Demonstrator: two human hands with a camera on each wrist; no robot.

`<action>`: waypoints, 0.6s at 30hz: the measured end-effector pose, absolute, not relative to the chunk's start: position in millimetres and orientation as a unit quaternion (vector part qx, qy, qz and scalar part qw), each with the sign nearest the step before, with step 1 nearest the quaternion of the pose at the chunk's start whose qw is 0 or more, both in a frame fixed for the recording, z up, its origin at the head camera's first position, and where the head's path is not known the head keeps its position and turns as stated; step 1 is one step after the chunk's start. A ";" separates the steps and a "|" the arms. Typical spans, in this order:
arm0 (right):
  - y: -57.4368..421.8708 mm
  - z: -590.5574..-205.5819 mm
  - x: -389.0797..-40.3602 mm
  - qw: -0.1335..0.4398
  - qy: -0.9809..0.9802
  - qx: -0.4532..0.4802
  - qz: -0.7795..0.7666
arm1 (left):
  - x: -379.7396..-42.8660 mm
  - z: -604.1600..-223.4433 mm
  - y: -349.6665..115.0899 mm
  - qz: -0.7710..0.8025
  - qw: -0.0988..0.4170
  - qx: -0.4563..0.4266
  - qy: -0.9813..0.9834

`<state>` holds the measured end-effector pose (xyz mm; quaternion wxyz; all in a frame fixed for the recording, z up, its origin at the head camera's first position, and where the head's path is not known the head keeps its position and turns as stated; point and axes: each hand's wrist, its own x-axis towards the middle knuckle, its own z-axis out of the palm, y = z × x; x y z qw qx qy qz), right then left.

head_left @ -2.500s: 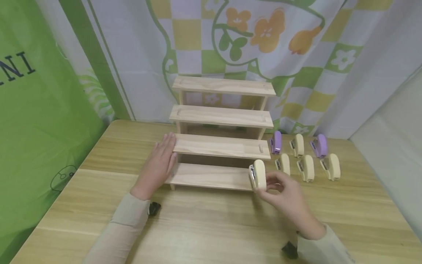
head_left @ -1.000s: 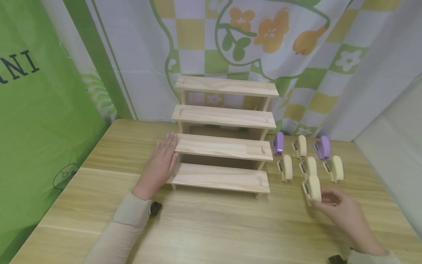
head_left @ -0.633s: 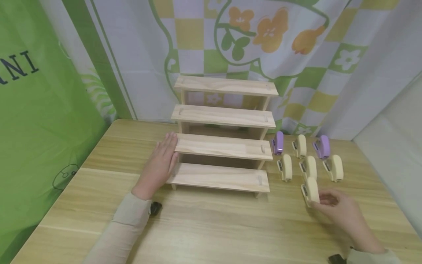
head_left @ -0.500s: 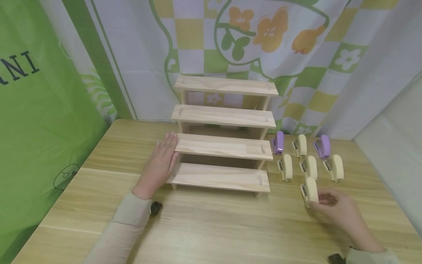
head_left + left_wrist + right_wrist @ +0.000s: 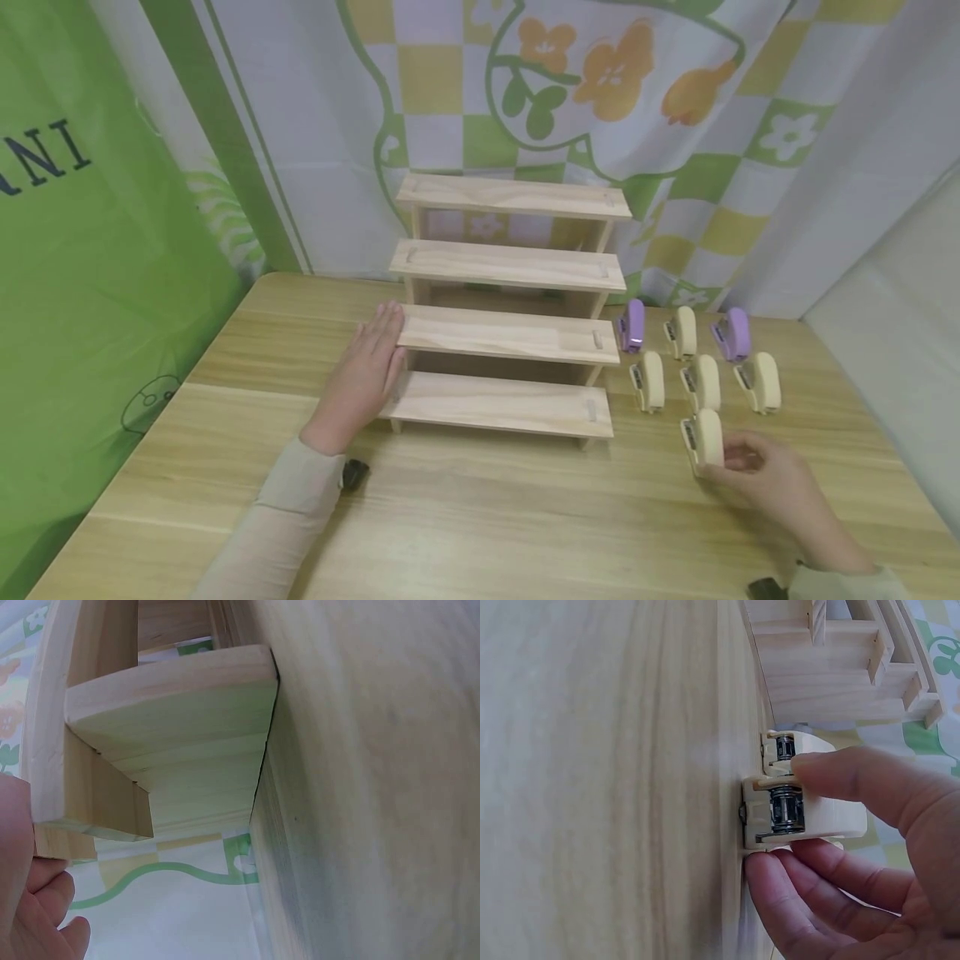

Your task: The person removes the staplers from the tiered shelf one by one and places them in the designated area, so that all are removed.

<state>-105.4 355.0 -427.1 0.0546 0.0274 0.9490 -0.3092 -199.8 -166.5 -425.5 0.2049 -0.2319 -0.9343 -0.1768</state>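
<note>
A four-step wooden display stand (image 5: 506, 333) stands in the middle of the table. My left hand (image 5: 358, 379) rests against the left end of its second step from the bottom, fingers extended in the head view. To the right of the stand my right hand (image 5: 776, 483) pinches a cream stapler (image 5: 703, 442) between thumb and fingers. In the right wrist view this stapler (image 5: 829, 814) stands upright with its base at the tabletop, my thumb on one side and fingers on the other. Just behind it is another cream stapler (image 5: 703, 383).
Several more staplers stand in two rows right of the stand, among them a purple stapler (image 5: 633, 325) beside its edge and another purple stapler (image 5: 733, 333) at the back. A patterned curtain (image 5: 600, 83) hangs behind the wooden table (image 5: 480, 517); green cloth (image 5: 90, 292) hangs at left.
My right hand has carried the cream stapler from over the lowest step's right end rightward and down to the table, then shifted it slightly nearer. My left hand has stayed in place.
</note>
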 end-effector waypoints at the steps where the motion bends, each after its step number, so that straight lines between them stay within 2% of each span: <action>1: 355.3 -427.4 -105.9 0.055 0.949 0.028 -0.309 | -200.4 -426.0 -166.9 -0.177 0.205 -0.232 -0.935; 18: 353.3 -428.7 -110.3 0.076 0.945 0.017 -0.319 | -198.8 -427.4 -169.1 -0.199 0.194 -0.220 -0.935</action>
